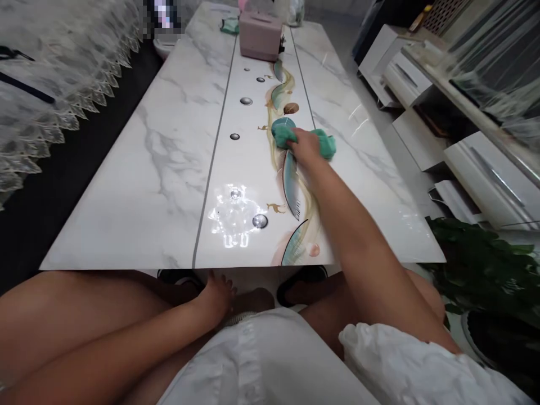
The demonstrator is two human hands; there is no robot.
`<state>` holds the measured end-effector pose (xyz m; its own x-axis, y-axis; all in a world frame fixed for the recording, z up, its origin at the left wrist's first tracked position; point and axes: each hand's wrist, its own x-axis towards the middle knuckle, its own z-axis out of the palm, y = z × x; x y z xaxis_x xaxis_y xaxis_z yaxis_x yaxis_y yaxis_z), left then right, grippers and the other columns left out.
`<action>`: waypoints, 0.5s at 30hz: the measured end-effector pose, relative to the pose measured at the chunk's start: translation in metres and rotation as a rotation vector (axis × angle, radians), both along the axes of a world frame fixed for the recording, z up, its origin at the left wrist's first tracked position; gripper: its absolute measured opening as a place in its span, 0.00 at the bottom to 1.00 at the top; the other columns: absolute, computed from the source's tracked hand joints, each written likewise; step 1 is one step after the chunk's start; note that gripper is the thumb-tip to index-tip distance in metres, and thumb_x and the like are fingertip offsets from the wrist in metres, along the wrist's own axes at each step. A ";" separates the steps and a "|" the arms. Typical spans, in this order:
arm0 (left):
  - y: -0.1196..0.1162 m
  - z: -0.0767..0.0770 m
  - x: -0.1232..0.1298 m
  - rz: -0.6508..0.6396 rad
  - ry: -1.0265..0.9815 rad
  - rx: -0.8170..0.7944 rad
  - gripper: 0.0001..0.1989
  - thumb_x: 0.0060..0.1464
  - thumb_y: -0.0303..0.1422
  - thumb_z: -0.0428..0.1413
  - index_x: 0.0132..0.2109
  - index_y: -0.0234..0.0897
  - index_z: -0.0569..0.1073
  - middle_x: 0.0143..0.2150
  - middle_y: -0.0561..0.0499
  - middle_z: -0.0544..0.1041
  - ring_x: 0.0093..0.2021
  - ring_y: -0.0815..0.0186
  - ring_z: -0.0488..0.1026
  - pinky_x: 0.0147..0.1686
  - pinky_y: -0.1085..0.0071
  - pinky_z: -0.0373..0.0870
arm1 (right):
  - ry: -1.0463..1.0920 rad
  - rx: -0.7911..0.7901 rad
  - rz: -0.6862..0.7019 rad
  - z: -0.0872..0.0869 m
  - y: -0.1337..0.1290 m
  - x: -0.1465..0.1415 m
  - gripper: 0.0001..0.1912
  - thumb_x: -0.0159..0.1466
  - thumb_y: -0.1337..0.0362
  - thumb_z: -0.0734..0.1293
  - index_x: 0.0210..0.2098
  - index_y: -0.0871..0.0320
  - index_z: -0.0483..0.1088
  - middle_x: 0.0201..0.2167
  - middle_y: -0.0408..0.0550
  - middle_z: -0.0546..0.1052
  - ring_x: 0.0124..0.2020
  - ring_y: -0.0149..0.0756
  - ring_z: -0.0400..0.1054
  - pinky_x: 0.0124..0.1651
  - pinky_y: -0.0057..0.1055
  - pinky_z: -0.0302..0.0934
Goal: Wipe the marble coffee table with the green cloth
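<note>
A green cloth (pixel 326 144) is under and around my right hand (pixel 304 146), which presses it on the middle of the glossy white marble-patterned table (pixel 169 169). The fingers are wrapped over the cloth, and parts of it stick out on both sides. My left hand (pixel 219 297) rests below the table's near edge, by my legs, with nothing in it; its fingers are slightly apart. Feathers, small deer and round dots are printed on the table's middle strip.
Toward the far end of the table stands a pink box (pixel 261 36), with another green cloth (pixel 230 25) to its left. White cabinets (pixel 489 174) and a leafy plant (pixel 476 264) are at the right. A lace-covered dark sofa (pixel 84 135) lines the left.
</note>
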<state>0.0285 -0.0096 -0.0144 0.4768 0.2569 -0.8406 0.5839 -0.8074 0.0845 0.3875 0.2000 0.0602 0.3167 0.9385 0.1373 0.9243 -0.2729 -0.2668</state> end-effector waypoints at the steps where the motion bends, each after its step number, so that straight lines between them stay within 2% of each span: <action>1: -0.001 0.000 0.002 -0.009 -0.009 -0.018 0.28 0.71 0.33 0.60 0.74 0.35 0.74 0.75 0.31 0.71 0.77 0.37 0.65 0.76 0.29 0.54 | -0.011 0.008 0.048 -0.001 0.006 -0.017 0.22 0.80 0.62 0.65 0.70 0.54 0.75 0.68 0.50 0.78 0.69 0.42 0.70 0.74 0.40 0.60; 4: 0.001 0.002 0.001 0.003 -0.071 -0.012 0.24 0.69 0.31 0.62 0.70 0.32 0.78 0.70 0.30 0.76 0.72 0.37 0.71 0.73 0.30 0.60 | -0.023 -0.013 0.043 -0.001 0.021 -0.051 0.22 0.82 0.65 0.59 0.71 0.61 0.72 0.68 0.55 0.77 0.69 0.44 0.70 0.75 0.46 0.57; 6: 0.005 0.003 -0.003 0.023 -0.109 0.030 0.23 0.69 0.28 0.61 0.68 0.29 0.79 0.67 0.27 0.78 0.69 0.36 0.74 0.71 0.31 0.63 | -0.008 -0.045 0.013 0.002 0.024 -0.058 0.23 0.84 0.64 0.56 0.69 0.65 0.73 0.64 0.58 0.79 0.68 0.46 0.71 0.73 0.45 0.58; 9: 0.010 0.003 -0.010 0.046 -0.161 0.096 0.20 0.69 0.27 0.61 0.65 0.26 0.80 0.64 0.26 0.79 0.67 0.36 0.75 0.69 0.36 0.67 | 0.007 -0.050 0.004 0.007 0.013 -0.057 0.23 0.83 0.60 0.59 0.68 0.62 0.75 0.64 0.59 0.80 0.66 0.47 0.71 0.69 0.41 0.62; 12: 0.012 0.003 -0.013 0.050 -0.225 0.117 0.19 0.69 0.27 0.63 0.64 0.28 0.82 0.63 0.30 0.81 0.67 0.39 0.76 0.70 0.42 0.67 | -0.020 -0.016 0.029 0.006 -0.024 -0.062 0.23 0.79 0.62 0.61 0.68 0.58 0.76 0.66 0.58 0.79 0.67 0.50 0.72 0.68 0.43 0.64; 15: 0.013 0.013 -0.012 0.058 -0.242 0.104 0.20 0.68 0.28 0.64 0.65 0.29 0.82 0.63 0.31 0.81 0.66 0.39 0.76 0.69 0.39 0.68 | -0.042 0.002 0.046 -0.002 -0.096 -0.072 0.26 0.74 0.64 0.63 0.68 0.55 0.78 0.67 0.55 0.79 0.67 0.55 0.72 0.69 0.50 0.66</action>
<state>0.0160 0.0034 -0.0010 0.6424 0.3686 -0.6719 0.6025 -0.7847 0.1455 0.3150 0.1040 0.0585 0.2669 0.9518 0.1513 0.9464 -0.2292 -0.2277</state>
